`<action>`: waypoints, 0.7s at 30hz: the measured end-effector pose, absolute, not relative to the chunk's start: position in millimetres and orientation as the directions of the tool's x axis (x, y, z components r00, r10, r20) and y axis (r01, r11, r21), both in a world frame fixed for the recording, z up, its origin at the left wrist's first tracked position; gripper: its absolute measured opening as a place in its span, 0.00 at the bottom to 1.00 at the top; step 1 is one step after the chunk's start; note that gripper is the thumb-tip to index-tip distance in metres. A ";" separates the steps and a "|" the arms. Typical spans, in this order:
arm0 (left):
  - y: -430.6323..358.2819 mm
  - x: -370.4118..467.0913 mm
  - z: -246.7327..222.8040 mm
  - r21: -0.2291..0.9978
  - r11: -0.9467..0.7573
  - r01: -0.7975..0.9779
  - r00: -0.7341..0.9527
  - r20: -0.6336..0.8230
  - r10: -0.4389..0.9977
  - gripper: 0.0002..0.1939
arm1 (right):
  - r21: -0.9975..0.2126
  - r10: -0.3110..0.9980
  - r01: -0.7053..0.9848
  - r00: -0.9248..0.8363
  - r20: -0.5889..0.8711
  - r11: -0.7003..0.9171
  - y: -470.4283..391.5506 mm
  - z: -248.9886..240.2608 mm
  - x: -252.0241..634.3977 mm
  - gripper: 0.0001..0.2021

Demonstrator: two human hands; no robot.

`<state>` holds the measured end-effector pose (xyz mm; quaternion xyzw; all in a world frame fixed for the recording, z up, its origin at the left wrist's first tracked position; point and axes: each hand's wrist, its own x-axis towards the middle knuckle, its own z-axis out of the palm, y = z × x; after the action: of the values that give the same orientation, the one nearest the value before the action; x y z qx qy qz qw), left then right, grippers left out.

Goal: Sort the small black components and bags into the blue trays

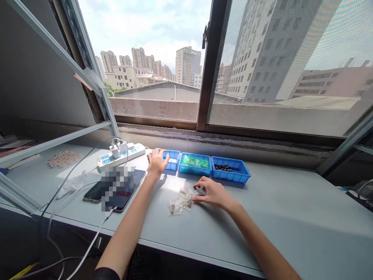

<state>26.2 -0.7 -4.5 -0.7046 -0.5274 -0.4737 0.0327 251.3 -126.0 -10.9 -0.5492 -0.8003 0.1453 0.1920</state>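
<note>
My left hand (157, 162) reaches over the left blue bin (175, 166), its fingers spread and partly hiding the white contents. In front of the bins, my right hand (214, 193) rests beside a small pile of clear plastic bags (184, 199) with little metal-looking pieces inside. Its thumb and fingers are curved but apart, at the pile's right edge. Green packets (195, 161) fill the middle blue bin (194, 170). Small dark pieces (223, 168) lie in the right blue bin (237, 177).
To the left are a tablet (125, 198), a phone (92, 193) and a white power strip (134, 152) with plugs and trailing cables. A heap of small beige pieces (64, 158) lies farther left. Metal frame posts (107, 105) flank the table (279, 210) below a window.
</note>
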 end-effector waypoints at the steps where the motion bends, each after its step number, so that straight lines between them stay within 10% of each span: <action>1: -7.0 31.4 0.6 0.407 -0.498 0.766 0.066 0.720 0.691 0.04 | -0.450 0.936 0.822 -0.320 0.143 0.350 -125.3 -11.0 252.0 0.13; 8: -53.6 69.7 10.8 0.247 -0.754 0.608 0.667 0.357 0.654 0.17 | -0.393 0.956 0.874 -0.234 0.178 0.287 -119.7 -10.7 257.2 0.06; 13: -61.0 67.9 7.6 0.444 -0.631 0.636 0.707 -0.009 0.707 0.18 | -0.401 0.951 0.875 -0.179 0.250 0.270 -116.7 -8.7 262.9 0.07; 21: -60.9 72.3 4.4 0.465 -0.596 0.654 0.688 -0.038 0.725 0.15 | -0.568 0.910 0.753 -0.098 0.403 0.333 -114.1 -12.6 263.0 0.14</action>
<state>72.3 -60.9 4.4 -0.8901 -0.3873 -0.0776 -0.2275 263.0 -114.1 -12.6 -0.5671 -0.7329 0.1091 0.3596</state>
